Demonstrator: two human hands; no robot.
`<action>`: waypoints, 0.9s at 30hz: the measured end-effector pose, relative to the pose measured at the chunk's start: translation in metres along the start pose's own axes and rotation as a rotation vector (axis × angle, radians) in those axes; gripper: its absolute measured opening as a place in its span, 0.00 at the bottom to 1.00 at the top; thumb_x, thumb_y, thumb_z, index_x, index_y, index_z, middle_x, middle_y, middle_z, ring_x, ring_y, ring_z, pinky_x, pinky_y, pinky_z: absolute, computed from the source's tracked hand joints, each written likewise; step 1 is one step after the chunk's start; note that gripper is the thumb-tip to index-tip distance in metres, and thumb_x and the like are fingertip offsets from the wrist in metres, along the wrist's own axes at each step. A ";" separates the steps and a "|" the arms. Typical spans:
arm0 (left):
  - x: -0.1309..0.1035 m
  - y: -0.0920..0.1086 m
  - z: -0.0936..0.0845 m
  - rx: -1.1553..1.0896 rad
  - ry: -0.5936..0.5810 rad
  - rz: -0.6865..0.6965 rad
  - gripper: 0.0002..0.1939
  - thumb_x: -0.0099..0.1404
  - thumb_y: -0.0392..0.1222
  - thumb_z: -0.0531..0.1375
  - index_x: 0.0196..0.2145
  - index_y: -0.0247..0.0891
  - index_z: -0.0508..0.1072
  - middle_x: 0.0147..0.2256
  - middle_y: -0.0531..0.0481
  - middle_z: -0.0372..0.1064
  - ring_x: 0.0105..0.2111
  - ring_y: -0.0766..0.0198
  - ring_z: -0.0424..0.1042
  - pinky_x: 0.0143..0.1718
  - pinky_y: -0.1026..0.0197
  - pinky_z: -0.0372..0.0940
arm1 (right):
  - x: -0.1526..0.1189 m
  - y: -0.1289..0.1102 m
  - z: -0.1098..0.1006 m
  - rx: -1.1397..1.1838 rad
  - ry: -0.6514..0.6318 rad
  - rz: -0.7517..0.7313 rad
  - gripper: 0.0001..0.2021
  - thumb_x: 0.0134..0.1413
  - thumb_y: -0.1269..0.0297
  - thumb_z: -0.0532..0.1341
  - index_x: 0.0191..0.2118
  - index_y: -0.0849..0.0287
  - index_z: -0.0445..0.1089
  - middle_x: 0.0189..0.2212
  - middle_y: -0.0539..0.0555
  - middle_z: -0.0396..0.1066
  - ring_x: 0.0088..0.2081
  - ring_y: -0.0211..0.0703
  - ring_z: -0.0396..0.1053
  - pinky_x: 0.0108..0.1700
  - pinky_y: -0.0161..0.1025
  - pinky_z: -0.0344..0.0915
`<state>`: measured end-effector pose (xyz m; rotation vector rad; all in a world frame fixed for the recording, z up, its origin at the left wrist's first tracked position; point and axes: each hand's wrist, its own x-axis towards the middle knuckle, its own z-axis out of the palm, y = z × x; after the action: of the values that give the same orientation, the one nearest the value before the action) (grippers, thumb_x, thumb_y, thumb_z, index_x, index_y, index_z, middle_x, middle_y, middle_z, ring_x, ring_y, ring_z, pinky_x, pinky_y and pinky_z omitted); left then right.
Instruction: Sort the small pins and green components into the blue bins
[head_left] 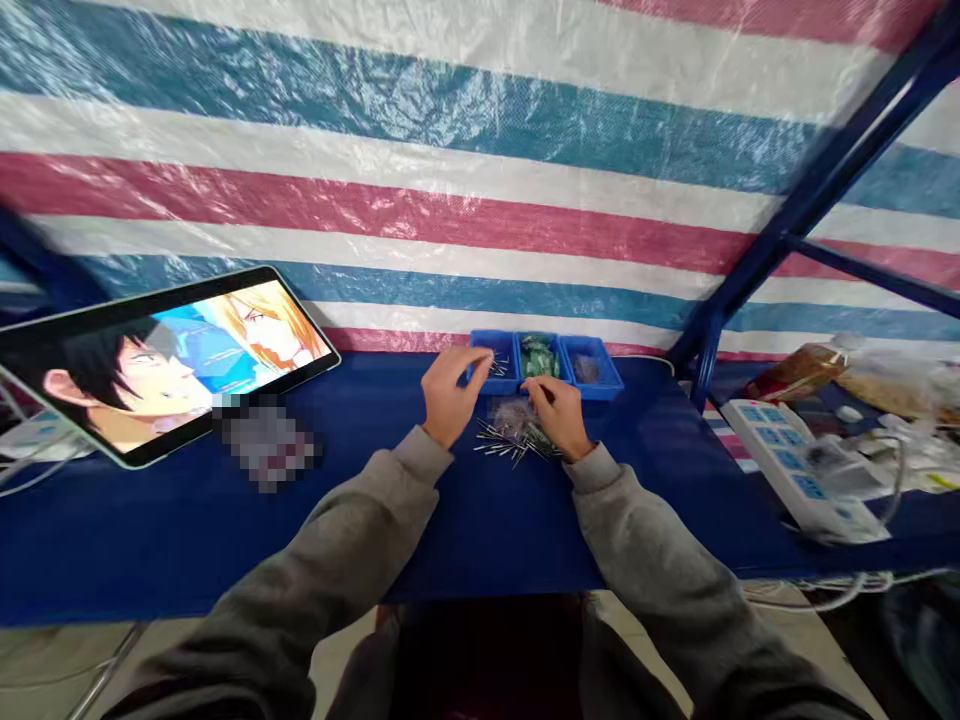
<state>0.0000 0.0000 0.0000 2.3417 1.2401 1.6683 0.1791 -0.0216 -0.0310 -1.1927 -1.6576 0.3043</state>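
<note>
My left hand [450, 395] is at the left blue bin [507, 385], thumb and forefinger brought together over its near side. Whatever the pinch holds is too small to make out. Thin dark-and-silver rods [498, 366] lie in that bin. My right hand [561, 412] is curled with its fingertips at the front of the middle bin, which contains green pieces [540, 356]. What those fingers hold, if anything, is hidden. Between my hands, a pile of thin rods [517, 445] lies on the table beside a clump of small clear pieces [513, 415].
The right blue bin [611, 380] holds small clear pieces. A tablet [172, 365] showing a cartoon leans at the left, near a blurred-out item [268, 445]. A power strip [787, 465] and plastic bags [892, 375] lie right. Blue metal posts [709, 330] and a striped sheet [450, 210] stand behind.
</note>
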 end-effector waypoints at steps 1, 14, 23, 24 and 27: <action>0.006 -0.004 0.003 0.025 -0.055 -0.011 0.09 0.67 0.38 0.56 0.41 0.36 0.74 0.38 0.46 0.74 0.40 0.59 0.71 0.47 0.56 0.64 | 0.000 0.001 0.000 -0.010 -0.011 -0.012 0.18 0.63 0.56 0.53 0.29 0.61 0.73 0.24 0.53 0.72 0.25 0.39 0.67 0.32 0.35 0.61; -0.028 -0.049 0.000 0.098 -0.846 0.133 0.12 0.62 0.32 0.56 0.40 0.39 0.75 0.42 0.47 0.72 0.44 0.58 0.69 0.47 0.59 0.63 | -0.001 0.000 0.000 -0.033 -0.030 -0.035 0.16 0.62 0.58 0.54 0.28 0.60 0.73 0.22 0.52 0.71 0.24 0.40 0.67 0.31 0.36 0.61; -0.028 -0.052 0.001 0.077 -0.924 0.109 0.08 0.62 0.35 0.57 0.38 0.39 0.73 0.41 0.47 0.69 0.43 0.57 0.68 0.47 0.58 0.62 | -0.002 0.004 0.002 -0.053 -0.048 -0.056 0.16 0.61 0.58 0.54 0.26 0.59 0.71 0.22 0.52 0.71 0.25 0.39 0.66 0.30 0.36 0.60; -0.028 -0.052 0.000 0.080 -0.926 0.104 0.07 0.61 0.35 0.58 0.38 0.38 0.73 0.41 0.47 0.69 0.43 0.57 0.68 0.47 0.58 0.62 | -0.002 0.005 0.003 -0.056 -0.051 -0.060 0.16 0.61 0.58 0.54 0.26 0.59 0.71 0.22 0.52 0.70 0.25 0.39 0.66 0.30 0.36 0.59; -0.029 -0.052 0.000 0.082 -0.926 0.092 0.06 0.61 0.33 0.57 0.36 0.38 0.72 0.39 0.47 0.68 0.42 0.58 0.68 0.44 0.59 0.62 | -0.003 0.005 0.003 -0.064 -0.066 -0.067 0.17 0.62 0.59 0.53 0.26 0.60 0.71 0.22 0.52 0.70 0.25 0.40 0.66 0.30 0.36 0.59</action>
<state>-0.0335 0.0187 -0.0451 2.6854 0.9866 0.3672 0.1793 -0.0201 -0.0375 -1.1830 -1.7724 0.2523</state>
